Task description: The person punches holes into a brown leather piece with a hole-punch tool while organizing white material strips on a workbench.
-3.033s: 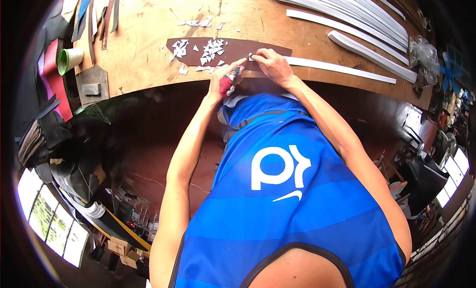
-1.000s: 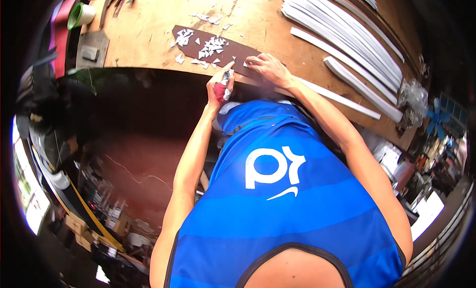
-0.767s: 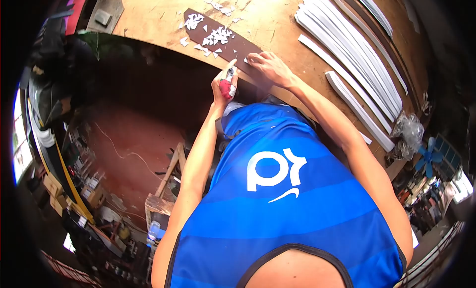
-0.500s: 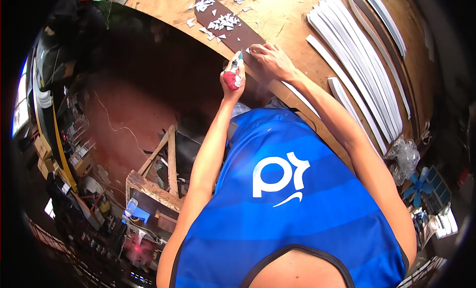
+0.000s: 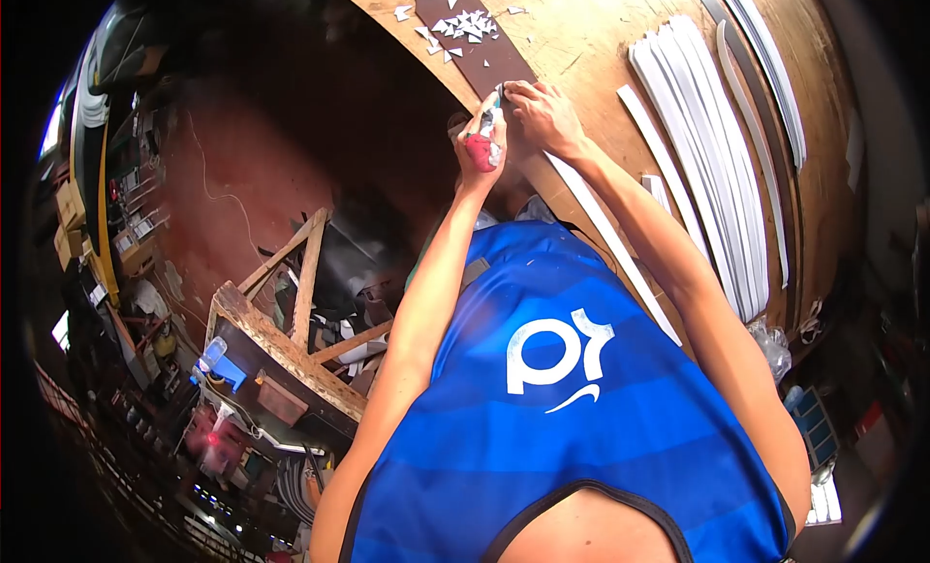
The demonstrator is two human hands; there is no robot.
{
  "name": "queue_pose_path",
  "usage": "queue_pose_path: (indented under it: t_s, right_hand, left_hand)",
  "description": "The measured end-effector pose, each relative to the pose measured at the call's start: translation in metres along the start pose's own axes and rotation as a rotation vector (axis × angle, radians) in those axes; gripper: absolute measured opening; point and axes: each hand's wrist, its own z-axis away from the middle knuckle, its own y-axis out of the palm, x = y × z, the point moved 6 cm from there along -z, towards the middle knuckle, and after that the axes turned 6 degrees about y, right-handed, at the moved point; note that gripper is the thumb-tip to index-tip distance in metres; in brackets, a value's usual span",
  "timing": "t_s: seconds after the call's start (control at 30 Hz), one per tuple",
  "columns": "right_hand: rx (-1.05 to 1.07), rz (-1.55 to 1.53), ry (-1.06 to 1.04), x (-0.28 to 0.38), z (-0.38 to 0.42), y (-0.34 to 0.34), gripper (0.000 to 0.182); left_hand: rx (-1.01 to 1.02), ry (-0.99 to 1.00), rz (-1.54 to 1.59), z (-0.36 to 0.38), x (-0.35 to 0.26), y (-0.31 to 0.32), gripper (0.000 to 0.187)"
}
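Observation:
My left hand is closed around a cutting tool with a red handle, its tip at the near end of a dark brown strip on the plywood bench. My right hand presses flat on that end of the strip, fingers touching a long white strip that runs along the bench edge. Small white offcuts lie scattered on the brown strip, farther from me.
Several long white strips lie stacked on the bench to the right. A clear plastic bag sits at the bench's right end. Below left, a wooden trestle and clutter stand on the red floor.
The view has swung round, so the bench now runs up to the right and the floor fills the left. Both hands stay at the brown strip's end; my left hand moved closer to my right.

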Motion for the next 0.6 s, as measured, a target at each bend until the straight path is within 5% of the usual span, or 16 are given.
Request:
queue_pose_path:
  t_s: [0.3, 0.6]
  right_hand:
    - [0.079, 0.015, 0.026, 0.002, -0.003, 0.000, 0.036]
    - [-0.029, 0.050, -0.025, 0.007, -0.002, -0.005, 0.032]
  left_hand:
    - [-0.034, 0.119, -0.044, -0.004, -0.016, -0.003, 0.033]
    - [0.059, -0.006, 0.023, -0.003, -0.004, -0.002, 0.031]
